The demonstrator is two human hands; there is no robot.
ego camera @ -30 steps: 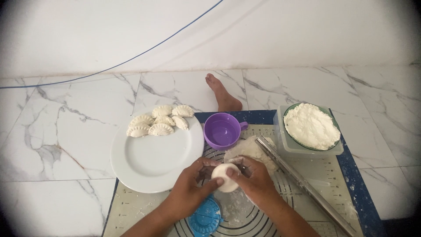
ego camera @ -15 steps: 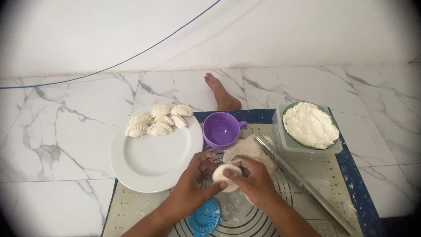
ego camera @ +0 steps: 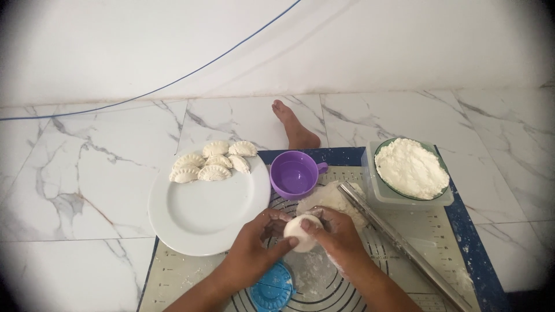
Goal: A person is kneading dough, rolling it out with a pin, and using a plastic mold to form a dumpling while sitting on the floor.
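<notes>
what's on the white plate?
Six shaped, crimped dumplings sit clustered at the far edge of the white plate; the rest shows bare. The left hand covers a little of its near-right rim, so that part can't be checked.

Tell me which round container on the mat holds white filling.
The green bowl at the right, inside a clear tub, is heaped with white filling. The purple cup beside the plate shows none.

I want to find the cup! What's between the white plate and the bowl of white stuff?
In the head view, a purple cup sits between the plate and the bowl, on the mat.
</notes>
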